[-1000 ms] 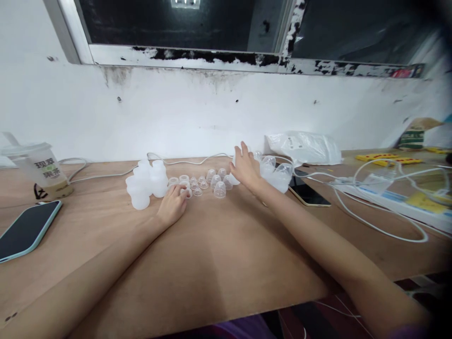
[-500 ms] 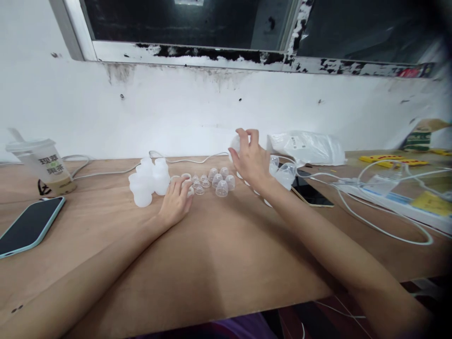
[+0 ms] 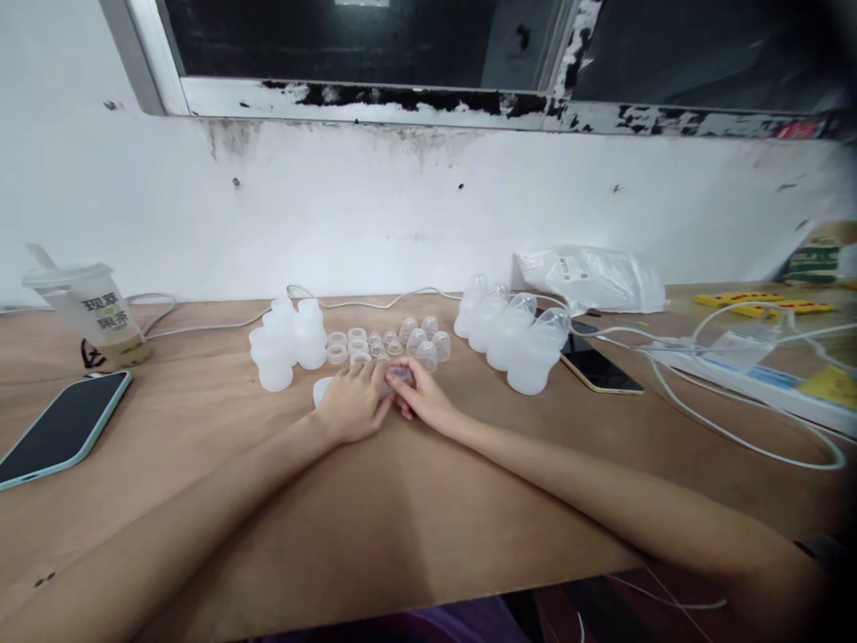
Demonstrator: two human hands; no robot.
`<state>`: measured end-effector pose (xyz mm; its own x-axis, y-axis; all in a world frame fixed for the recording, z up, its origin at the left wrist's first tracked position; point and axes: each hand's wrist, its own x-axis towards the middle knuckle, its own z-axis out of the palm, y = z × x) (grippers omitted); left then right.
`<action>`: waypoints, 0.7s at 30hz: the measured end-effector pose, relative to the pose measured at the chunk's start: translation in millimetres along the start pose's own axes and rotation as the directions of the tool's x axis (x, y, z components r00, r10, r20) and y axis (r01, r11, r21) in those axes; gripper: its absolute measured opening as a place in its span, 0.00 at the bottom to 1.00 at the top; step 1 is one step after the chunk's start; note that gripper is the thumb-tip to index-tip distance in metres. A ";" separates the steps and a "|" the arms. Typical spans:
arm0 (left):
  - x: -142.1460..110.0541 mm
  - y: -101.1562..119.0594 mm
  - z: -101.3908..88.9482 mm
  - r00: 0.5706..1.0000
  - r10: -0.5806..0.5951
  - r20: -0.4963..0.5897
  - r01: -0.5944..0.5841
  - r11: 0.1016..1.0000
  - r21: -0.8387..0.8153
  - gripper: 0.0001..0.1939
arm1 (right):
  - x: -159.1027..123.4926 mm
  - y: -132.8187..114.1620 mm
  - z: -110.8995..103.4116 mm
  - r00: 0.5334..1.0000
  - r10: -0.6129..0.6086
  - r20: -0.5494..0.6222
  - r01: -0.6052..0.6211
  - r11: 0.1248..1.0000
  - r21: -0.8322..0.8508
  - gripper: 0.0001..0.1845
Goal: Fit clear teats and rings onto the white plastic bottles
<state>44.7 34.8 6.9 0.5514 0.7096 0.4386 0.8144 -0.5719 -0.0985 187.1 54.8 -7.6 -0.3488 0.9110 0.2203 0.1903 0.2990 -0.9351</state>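
Observation:
My left hand is closed around a frosted baby bottle lying on its side just above the table. At its other end, the fingers of my right hand pinch the clear dome cap. My palms and fingers hide the bottle's middle. Just behind my hands lie several white screw rings, several small clear nipples and several clear dome caps. Frosted bottle bodies stand in a cluster to the left. Capped baby bottles stand in a slanting row to the right.
A drink cup and a phone are at the far left. On the right lie a dark phone, a white plastic bag, loose white cables and a power strip. A wall with a window closes off the back.
My right hand has come from the capped row to the middle, bringing a bottle. My left hand has left the screw rings and moved slightly right and nearer, onto that bottle.

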 end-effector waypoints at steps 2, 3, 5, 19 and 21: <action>0.2 1.0 -1.9 0.998 0.042 0.046 -0.043 0.999 0.025 0.20 | -2.9 8.1 -2.0 1.000 -0.020 0.018 0.019 0.999 0.049 0.13; 0.5 1.4 -4.2 0.997 0.048 0.061 -0.049 0.999 0.023 0.20 | -3.8 9.5 -3.5 0.999 -0.036 0.019 0.035 0.998 0.061 0.14; 1.2 1.9 -9.9 0.994 0.050 0.097 -0.050 0.999 -0.003 0.20 | -4.9 9.1 -7.1 0.998 -0.062 0.002 0.062 0.995 0.072 0.15; 7.0 -5.1 -23.3 0.968 -0.123 0.219 0.178 0.951 -0.253 0.28 | -17.4 0.4 -37.8 0.896 -0.417 -0.153 0.389 0.903 -0.184 0.16; 7.0 -17.2 -22.7 0.966 -0.169 0.193 0.220 0.933 -0.286 0.26 | -11.8 -1.7 -56.2 0.855 -0.426 -0.296 0.338 0.891 -0.304 0.16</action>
<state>30.4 40.3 32.0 0.4301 0.8622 0.2677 0.8294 -0.4945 0.2600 242.4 59.6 7.0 -0.1076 0.7358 0.6686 0.3305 0.6607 -0.6740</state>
